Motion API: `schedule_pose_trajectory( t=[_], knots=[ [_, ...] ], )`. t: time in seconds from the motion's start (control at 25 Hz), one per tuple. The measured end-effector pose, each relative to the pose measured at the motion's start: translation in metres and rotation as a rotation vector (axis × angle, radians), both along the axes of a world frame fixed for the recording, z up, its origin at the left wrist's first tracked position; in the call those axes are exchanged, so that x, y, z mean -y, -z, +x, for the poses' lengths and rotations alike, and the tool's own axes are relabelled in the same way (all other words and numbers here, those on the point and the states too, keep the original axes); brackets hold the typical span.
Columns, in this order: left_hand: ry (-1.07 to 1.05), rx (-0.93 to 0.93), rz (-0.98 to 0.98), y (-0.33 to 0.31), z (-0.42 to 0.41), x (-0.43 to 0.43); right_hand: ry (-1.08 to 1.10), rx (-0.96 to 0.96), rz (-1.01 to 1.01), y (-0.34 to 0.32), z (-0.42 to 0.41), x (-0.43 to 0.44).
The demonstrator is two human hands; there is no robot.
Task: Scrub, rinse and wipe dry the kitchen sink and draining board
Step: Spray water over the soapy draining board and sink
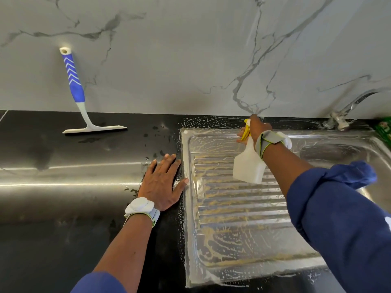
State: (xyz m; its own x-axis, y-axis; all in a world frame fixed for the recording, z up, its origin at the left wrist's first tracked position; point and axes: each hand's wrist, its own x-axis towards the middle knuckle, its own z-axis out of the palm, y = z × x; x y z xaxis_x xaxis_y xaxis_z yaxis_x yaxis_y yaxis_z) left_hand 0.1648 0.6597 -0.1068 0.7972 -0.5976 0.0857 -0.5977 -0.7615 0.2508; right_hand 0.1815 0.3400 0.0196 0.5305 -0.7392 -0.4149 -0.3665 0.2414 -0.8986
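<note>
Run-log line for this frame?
right hand grips white yellow-trigger spray bottle | left hand flat on black countertop | ribbed steel draining board soapy

Grey veined wall (169,60) behind a glossy black worktop (53,240).
Dark veins branch across the wall above the worktop; a bright streak of reflected light lies across the worktop's left part.

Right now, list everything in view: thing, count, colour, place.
squeegee: 1, blue and white, leaning on wall, back left
spray bottle: 1, white, yellow trigger, above draining board
draining board: 1, steel, sudsy, centre
sink: 1, steel, right of board
tap: 1, chrome, back right
countertop: 1, black, wet by board
green item: 1, right edge, cut off
left hand: 1, flat on countertop beside board
right hand: 1, gripping spray bottle
</note>
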Motion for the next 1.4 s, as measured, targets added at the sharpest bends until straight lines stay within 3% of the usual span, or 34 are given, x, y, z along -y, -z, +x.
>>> schedule_pose_trajectory(
  t=[0.16,0.48,0.72,0.96,1.4],
  knots=[
    [-0.008,0.007,0.005,0.001,0.0,-0.001,0.168,0.103,-0.04,-0.007,-0.005,0.017],
    [-0.006,0.008,-0.011,0.002,-0.001,-0.001,0.228,-0.002,-0.077,0.001,-0.047,0.042],
    [-0.01,-0.007,-0.005,-0.002,-0.001,-0.002,-0.059,-0.333,-0.191,0.007,-0.096,0.049],
    [0.011,-0.002,-0.008,-0.003,-0.001,-0.001,0.099,-0.185,-0.184,0.004,-0.14,0.04],
    [0.027,-0.048,-0.061,-0.001,0.0,-0.003,0.123,-0.242,-0.22,-0.032,-0.232,-0.028]
  ],
)
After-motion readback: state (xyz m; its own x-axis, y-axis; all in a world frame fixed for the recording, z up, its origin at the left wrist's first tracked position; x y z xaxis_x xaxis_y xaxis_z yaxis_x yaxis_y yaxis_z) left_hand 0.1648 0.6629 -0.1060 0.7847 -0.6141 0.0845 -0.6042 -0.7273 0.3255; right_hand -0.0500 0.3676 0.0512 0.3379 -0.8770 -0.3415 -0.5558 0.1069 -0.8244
